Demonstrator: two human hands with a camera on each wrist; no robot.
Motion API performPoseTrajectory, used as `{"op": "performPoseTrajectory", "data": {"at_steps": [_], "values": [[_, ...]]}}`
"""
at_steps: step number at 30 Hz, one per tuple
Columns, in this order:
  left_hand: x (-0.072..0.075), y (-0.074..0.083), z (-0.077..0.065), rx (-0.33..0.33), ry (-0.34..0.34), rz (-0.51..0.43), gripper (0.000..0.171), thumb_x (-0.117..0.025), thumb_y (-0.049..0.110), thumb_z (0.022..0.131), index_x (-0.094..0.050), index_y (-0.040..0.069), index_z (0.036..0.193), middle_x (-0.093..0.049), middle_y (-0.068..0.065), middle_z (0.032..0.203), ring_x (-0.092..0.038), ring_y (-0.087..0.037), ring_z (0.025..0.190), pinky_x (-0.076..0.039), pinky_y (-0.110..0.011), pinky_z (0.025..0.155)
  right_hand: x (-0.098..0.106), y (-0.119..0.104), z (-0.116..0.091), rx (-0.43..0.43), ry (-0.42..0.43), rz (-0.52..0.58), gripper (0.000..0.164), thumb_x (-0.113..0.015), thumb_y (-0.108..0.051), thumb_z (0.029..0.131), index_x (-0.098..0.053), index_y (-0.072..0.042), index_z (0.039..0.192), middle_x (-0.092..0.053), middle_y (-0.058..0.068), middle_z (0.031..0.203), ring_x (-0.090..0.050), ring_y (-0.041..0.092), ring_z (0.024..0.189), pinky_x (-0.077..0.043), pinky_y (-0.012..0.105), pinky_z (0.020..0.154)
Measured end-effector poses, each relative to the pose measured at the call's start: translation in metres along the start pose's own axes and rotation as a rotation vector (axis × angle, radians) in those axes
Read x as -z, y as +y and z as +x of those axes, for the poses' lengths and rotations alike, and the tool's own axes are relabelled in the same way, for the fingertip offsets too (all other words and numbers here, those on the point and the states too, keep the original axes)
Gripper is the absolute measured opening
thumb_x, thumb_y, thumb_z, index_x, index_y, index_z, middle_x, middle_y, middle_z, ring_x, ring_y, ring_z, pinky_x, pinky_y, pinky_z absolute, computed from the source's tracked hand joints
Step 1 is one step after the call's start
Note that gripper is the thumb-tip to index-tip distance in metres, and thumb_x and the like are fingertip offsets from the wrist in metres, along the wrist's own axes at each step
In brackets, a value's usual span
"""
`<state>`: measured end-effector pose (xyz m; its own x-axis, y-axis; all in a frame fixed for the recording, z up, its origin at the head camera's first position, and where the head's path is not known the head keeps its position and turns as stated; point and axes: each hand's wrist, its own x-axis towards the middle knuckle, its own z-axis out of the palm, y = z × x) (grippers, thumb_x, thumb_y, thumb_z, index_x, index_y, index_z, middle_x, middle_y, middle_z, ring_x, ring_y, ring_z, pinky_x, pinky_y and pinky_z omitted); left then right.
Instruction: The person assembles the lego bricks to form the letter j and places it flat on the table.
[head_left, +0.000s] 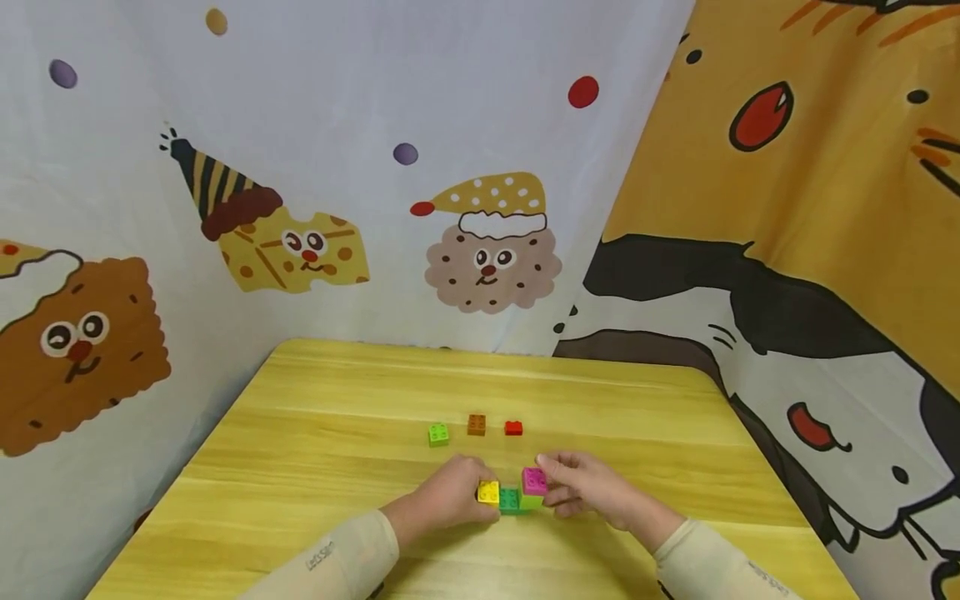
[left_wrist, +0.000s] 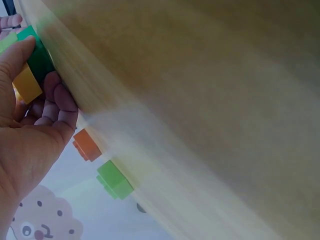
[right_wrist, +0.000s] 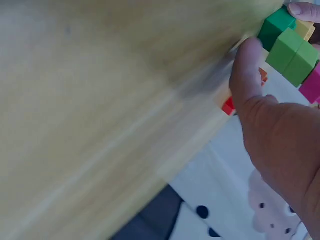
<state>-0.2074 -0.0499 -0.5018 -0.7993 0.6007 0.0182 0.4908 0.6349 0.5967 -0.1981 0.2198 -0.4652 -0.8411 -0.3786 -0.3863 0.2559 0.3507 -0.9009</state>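
My left hand grips a small joined build at its left end, by a yellow brick. Its thumb reaches the dark green brick in the left wrist view. On the build's right end stands a light green brick, topped in the head view by a magenta brick. My right hand holds the magenta brick from the right; one digit lies at its far right corner, and the full grip is partly hidden. In the right wrist view, one finger extends near the dark green brick.
Behind the hands, a loose lime green brick, a brown-orange brick and a red brick lie in a row on the wooden table. A printed cloth hangs behind the table's far edge.
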Motion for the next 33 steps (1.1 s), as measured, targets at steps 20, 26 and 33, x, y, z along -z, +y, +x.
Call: {"op": "performPoseTrajectory", "data": {"at_steps": [20, 26, 33], "values": [[-0.001, -0.002, 0.001, 0.019, 0.025, -0.037, 0.019, -0.093, 0.021, 0.078, -0.082, 0.017, 0.093, -0.065, 0.013, 0.081, -0.053, 0.0, 0.07, -0.049, -0.017, 0.064, -0.01, 0.013, 0.011, -0.069, -0.113, 0.201, 0.08, -0.054, -0.055, 0.108, -0.035, 0.004, 0.159, -0.071, 0.021, 0.128, -0.076, 0.029, 0.106, -0.065, 0.047, 0.09], [-0.001, -0.002, 0.002, 0.012, 0.027, -0.023, 0.02, -0.093, 0.021, 0.078, -0.082, 0.016, 0.094, -0.066, 0.013, 0.083, -0.053, 0.001, 0.071, -0.049, -0.016, 0.064, -0.011, 0.013, 0.012, -0.065, -0.102, 0.196, 0.076, -0.059, -0.053, 0.107, -0.042, 0.002, 0.156, -0.075, 0.011, 0.115, -0.075, 0.022, 0.101, -0.064, 0.042, 0.089], [-0.002, -0.001, 0.002, 0.02, 0.023, -0.024, 0.021, -0.093, 0.021, 0.078, -0.082, 0.016, 0.095, -0.068, 0.012, 0.085, -0.054, 0.001, 0.071, -0.049, -0.016, 0.064, -0.011, 0.013, 0.012, -0.046, -0.107, 0.201, 0.074, -0.061, -0.05, 0.107, -0.043, 0.005, 0.155, -0.075, 0.007, 0.113, -0.074, 0.02, 0.101, -0.063, 0.04, 0.091]]}}
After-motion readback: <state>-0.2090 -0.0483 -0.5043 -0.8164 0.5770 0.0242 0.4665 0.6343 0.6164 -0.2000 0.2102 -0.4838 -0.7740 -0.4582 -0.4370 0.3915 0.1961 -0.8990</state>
